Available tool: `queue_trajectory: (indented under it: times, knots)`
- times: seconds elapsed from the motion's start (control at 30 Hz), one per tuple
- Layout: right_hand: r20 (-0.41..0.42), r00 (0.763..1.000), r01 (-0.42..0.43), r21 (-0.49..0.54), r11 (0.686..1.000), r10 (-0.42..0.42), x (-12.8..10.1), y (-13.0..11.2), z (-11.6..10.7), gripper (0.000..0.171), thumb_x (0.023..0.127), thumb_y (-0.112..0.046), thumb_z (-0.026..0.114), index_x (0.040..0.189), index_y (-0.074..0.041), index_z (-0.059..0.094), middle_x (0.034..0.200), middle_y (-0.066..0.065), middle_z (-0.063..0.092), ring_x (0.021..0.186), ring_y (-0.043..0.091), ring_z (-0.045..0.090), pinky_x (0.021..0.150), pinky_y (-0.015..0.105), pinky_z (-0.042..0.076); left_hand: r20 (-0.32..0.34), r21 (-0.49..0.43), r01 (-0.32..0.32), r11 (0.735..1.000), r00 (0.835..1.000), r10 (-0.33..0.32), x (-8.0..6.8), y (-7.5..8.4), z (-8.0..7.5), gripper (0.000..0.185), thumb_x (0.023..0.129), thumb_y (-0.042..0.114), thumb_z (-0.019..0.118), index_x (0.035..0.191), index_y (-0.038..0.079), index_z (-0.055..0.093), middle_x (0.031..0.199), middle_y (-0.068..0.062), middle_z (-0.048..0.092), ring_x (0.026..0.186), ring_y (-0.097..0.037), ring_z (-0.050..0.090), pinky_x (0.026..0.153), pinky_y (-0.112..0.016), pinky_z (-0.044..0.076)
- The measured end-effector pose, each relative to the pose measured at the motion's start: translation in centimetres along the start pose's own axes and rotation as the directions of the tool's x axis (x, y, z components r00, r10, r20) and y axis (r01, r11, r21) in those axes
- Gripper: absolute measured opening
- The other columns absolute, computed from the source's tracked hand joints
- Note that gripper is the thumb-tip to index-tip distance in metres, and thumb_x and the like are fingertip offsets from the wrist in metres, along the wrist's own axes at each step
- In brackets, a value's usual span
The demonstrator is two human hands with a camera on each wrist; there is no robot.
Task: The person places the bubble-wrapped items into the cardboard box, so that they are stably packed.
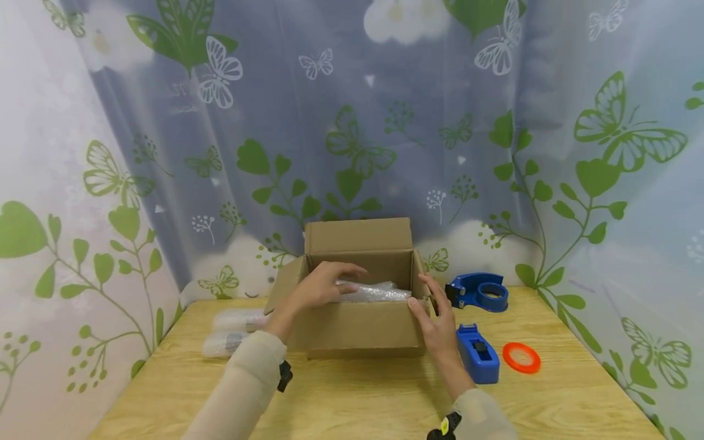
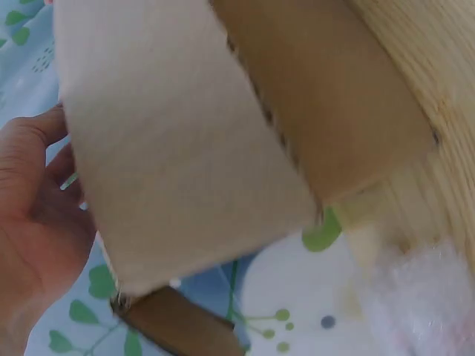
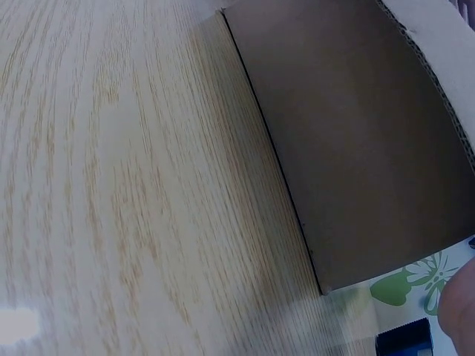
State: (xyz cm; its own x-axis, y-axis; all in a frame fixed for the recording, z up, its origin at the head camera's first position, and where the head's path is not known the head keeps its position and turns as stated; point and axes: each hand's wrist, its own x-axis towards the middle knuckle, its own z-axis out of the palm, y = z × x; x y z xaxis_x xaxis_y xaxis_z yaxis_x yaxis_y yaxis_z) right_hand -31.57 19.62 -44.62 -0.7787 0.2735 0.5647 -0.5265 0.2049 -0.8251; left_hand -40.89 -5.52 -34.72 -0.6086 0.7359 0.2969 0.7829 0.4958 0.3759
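Observation:
An upright cardboard box stands on the table with its top flaps folded outward. Inside lies a bubble-wrapped item, just below the front rim in the head view. My left hand reaches over the box's left front edge, fingers extended above the wrap with its left end behind them. At the right front corner, my right hand rests with thumb and fingers spread against the box edge. The left wrist view shows the left hand beside a flap, fingertips partly hidden behind it.
Two bubble-wrapped rolls lie left of the box. To the right are a blue tape dispenser, another blue tape holder and an orange-red tape ring. A patterned curtain hangs behind the wooden table.

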Motion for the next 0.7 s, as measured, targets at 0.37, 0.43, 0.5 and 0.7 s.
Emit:
queue_trajectory:
  times: [0.37,0.43,0.5,0.7]
  knots:
    - [-0.011,1.0,0.023,0.004,1.0,-0.023,0.3,1.9,-0.2,0.051,0.101,-0.011,0.068,0.15,-0.015,0.055,0.162,0.009,0.043,0.151,0.028,0.035,0.122,0.067,0.02,-0.165,-0.037,0.174,0.984,0.97,-0.177,-6.1,-3.7,-5.6,0.039,0.102,0.017,0.068,0.14,0.007,0.065,0.137,-0.014,0.067,0.127,-0.037,0.061,0.107,-0.056,0.049]
    - [-0.009,1.0,0.015,0.002,1.0,-0.015,0.2,1.0,-0.2,0.052,0.1,-0.01,0.067,0.15,-0.01,0.055,0.162,0.013,0.043,0.151,0.032,0.034,0.121,0.069,0.02,-0.196,-0.006,0.191,0.982,0.962,-0.188,-7.4,-4.8,-6.2,0.038,0.102,0.017,0.069,0.138,0.004,0.066,0.136,-0.016,0.068,0.126,-0.039,0.062,0.105,-0.057,0.049]
    - [-0.008,1.0,0.007,0.005,1.0,-0.007,0.0,0.2,-0.2,0.052,0.1,-0.008,0.067,0.15,-0.007,0.054,0.162,0.017,0.042,0.151,0.036,0.033,0.12,0.07,0.02,-0.199,-0.003,0.208,0.978,0.958,-0.204,-8.7,-5.8,-6.6,0.038,0.103,0.017,0.067,0.137,0.002,0.066,0.136,-0.018,0.067,0.125,-0.041,0.062,0.104,-0.059,0.05]
    - [-0.003,1.0,0.003,0.009,1.0,-0.003,0.0,0.2,0.1,0.052,0.1,-0.008,0.067,0.15,-0.006,0.054,0.162,0.015,0.042,0.152,0.035,0.032,0.12,0.07,0.02,-0.177,-0.001,0.274,0.962,0.946,-0.27,-12.0,-7.6,-7.6,0.038,0.106,0.017,0.062,0.141,0.001,0.063,0.139,-0.022,0.064,0.124,-0.043,0.061,0.104,-0.062,0.049]
